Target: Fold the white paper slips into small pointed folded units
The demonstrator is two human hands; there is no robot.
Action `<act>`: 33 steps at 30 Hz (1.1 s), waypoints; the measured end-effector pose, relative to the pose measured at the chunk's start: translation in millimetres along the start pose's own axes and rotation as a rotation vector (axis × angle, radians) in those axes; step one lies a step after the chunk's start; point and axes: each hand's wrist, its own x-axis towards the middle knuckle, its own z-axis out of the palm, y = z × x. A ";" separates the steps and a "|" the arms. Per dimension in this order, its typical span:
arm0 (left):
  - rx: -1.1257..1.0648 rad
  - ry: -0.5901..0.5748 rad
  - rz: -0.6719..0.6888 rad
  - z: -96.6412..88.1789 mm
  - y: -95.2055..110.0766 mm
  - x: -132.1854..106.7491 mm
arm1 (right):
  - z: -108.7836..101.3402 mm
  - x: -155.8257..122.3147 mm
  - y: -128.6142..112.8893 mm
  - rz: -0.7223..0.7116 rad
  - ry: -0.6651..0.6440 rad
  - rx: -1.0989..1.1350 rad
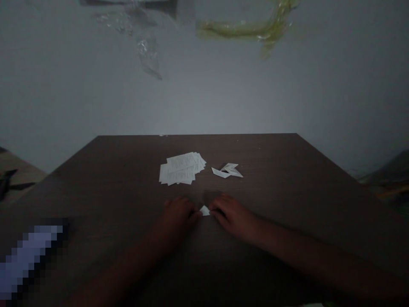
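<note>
My left hand (pixel 177 218) and my right hand (pixel 231 216) rest on a dark brown wooden table (pixel 252 155), fingertips meeting at a small folded white paper piece (pixel 205 210). That piece is pinched between both hands, and its lower part is partly hidden by my fingers. Farther away, a loose pile of printed paper slips (pixel 181 169) lies straight ahead of my left hand. A few folded white paper pieces (pixel 227 171) sit ahead of my right hand, apart from the pile.
A grey wall (pixel 204 98) rises behind the table's far edge. Translucent plastic (pixel 145 55) and a greenish strip (pixel 247 30) show at the top of the view. A pixelated patch (pixel 28 260) covers the lower left corner.
</note>
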 end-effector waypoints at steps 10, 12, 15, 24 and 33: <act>0.055 0.033 -0.022 4.1 -4.0 1.6 | 7.8 -3.7 -1.6 -0.119 -0.003 -0.277; 0.035 0.030 0.021 6.8 -7.2 2.1 | 6.3 -4.2 -3.4 -0.113 -0.021 -0.286; -0.038 0.024 0.142 10.7 -10.4 1.1 | 5.1 -4.8 -3.9 -0.111 -0.030 -0.278; -0.074 0.000 0.241 14.0 -11.8 3.0 | 2.4 -1.5 -0.3 -0.086 -0.042 -0.195; -0.177 0.065 0.305 9.0 -12.2 3.3 | -4.7 2.8 2.1 0.074 0.142 0.279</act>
